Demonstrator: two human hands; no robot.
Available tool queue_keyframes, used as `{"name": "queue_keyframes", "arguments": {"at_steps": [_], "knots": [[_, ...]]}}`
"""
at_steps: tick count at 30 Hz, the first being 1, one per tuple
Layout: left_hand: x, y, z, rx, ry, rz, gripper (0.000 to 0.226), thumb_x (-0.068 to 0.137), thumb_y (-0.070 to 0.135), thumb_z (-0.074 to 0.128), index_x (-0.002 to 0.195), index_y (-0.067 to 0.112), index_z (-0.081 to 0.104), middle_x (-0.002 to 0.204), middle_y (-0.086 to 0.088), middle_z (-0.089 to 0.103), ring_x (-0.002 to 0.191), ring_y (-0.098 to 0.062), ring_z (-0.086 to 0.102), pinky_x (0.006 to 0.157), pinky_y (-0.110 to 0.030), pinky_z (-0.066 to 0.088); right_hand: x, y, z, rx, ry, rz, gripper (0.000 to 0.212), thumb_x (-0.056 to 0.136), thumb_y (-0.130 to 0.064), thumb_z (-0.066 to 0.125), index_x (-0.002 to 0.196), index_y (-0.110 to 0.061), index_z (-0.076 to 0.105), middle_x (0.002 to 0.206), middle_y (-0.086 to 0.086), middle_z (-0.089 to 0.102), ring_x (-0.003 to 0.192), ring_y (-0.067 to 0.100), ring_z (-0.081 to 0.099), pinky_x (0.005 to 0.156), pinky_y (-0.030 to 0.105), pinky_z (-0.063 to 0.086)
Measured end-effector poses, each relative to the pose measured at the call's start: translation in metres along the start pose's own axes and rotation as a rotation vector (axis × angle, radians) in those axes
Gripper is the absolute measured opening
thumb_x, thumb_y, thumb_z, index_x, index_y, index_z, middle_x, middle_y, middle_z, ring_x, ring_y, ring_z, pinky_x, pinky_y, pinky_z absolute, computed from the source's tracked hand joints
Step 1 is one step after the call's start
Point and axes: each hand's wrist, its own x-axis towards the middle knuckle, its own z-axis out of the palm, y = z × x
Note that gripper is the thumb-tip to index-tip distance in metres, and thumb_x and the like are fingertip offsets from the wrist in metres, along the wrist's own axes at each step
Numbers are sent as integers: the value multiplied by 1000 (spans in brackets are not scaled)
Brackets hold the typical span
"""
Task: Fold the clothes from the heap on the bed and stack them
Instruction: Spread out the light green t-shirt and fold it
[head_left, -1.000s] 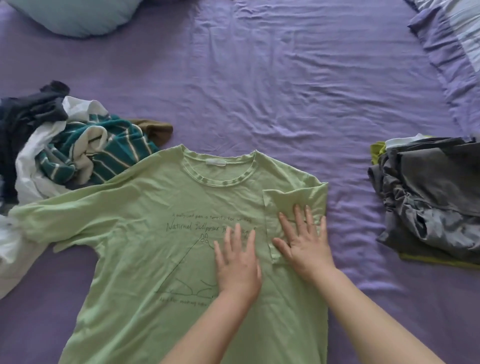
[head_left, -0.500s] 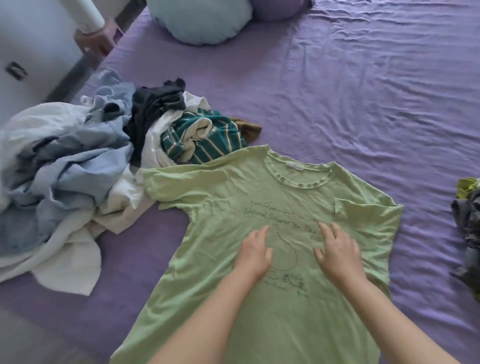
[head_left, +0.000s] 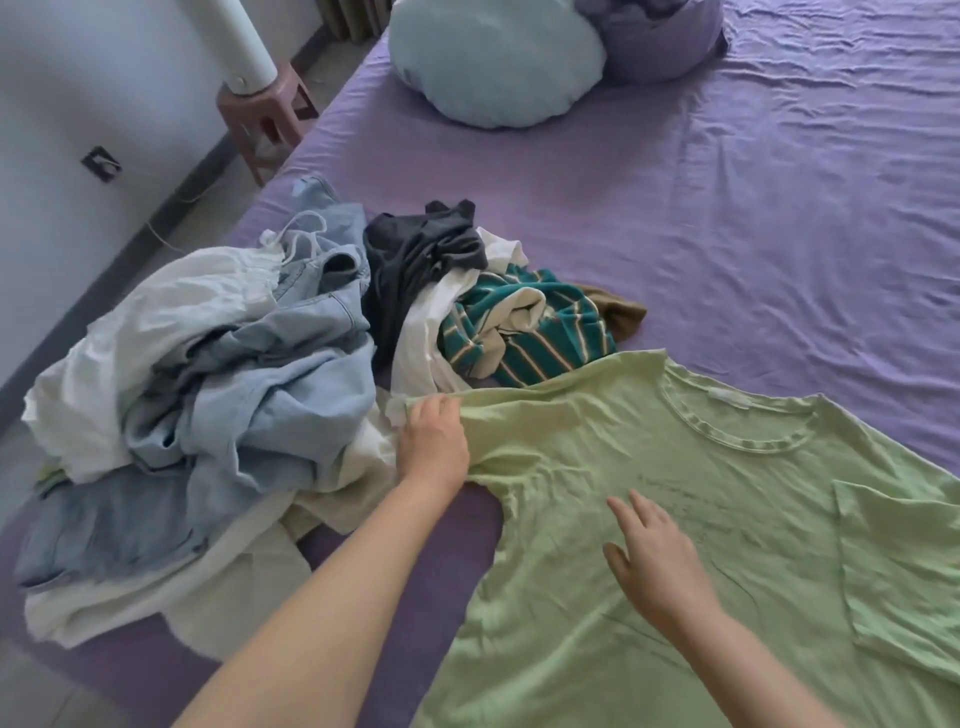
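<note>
Left hand (head_left: 434, 444) now on sleeve (head_left: 498, 415)

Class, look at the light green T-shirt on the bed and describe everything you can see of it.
The light green T-shirt lies flat, front up, on the purple sheet: soft, creased knit, ribbed round collar, faint dark print on the chest. Its right-hand sleeve is already folded inward. The left hand grips the other sleeve's end by the heap; the right hand is open over the chest.

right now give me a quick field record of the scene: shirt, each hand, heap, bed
shirt: green t-shirt spread front up, one sleeve already folded in
left hand: grips the end of the unfolded sleeve beside the heap
right hand: open over the shirt's chest print
heap: unfolded clothes, denim, white, striped, dark
bed: purple sheet, two pillows at the head
</note>
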Motion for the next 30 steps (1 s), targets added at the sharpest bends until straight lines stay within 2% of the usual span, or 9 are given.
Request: {"name": "queue_keyframes", "arguments": {"at_steps": [7,12,14,16,18,20,25,27,30], "knots": [[53,-30,-1,279,-71,-116,36,92,41,52,124,25,48,128,-4,50,119,-26,40,97,-38,31,68,-53,9,118,-19,-13,61,98,-40,43,151,-25,16,159,3,10,146,22,11,116,37,20],[54,-34,-6,302,-63,32,23,90,31,50,110,30,61,115,0,53,113,-24,40,89,-37,30,116,-73,-7,386,120,34,57,97,-21,48,149,-18,25,158,6,17,144,23,16,116,36,16],[50,-32,-11,193,-65,79,21,88,32,51,105,26,61,110,0,56,110,-24,44,87,-36,32,133,-77,-15,402,143,49,53,97,-17,45,148,-16,29,156,8,23,143,25,20,115,34,16],[47,-30,-18,-49,-77,80,18,90,32,51,100,20,59,99,-2,63,99,-25,54,83,-36,37,147,-80,-24,571,128,133,51,96,-15,45,145,-16,34,151,8,34,136,24,33,107,31,28],[41,-29,-23,-423,-123,52,12,92,27,53,96,17,57,88,-1,65,87,-22,58,76,-34,43,156,-85,-34,944,118,262,51,93,-11,47,142,-18,39,142,6,44,114,19,48,91,28,40],[36,-30,-27,-652,-97,73,6,93,24,56,93,19,57,81,8,62,79,-12,56,68,-28,42,163,-87,-43,1329,98,335,51,92,-6,49,142,-15,40,136,6,47,101,15,52,87,30,43],[30,-35,-22,-709,-39,131,16,100,27,45,105,19,58,79,8,57,72,-6,51,68,-25,42,176,-85,-60,1972,41,326,52,94,-1,48,143,-2,32,130,13,44,126,24,43,94,45,46],[30,-33,-18,-728,-59,123,17,101,29,43,106,25,58,78,5,58,70,-6,53,66,-20,44,175,-83,-66,2034,-2,269,62,94,0,48,149,-9,21,145,14,33,138,30,30,97,49,46],[29,-15,-20,-949,-216,-3,16,101,33,41,97,36,56,84,-6,61,56,-17,61,56,-38,57,163,-74,-67,1865,-33,243,67,94,-5,52,150,-19,19,152,10,28,138,33,30,89,46,51]]}}
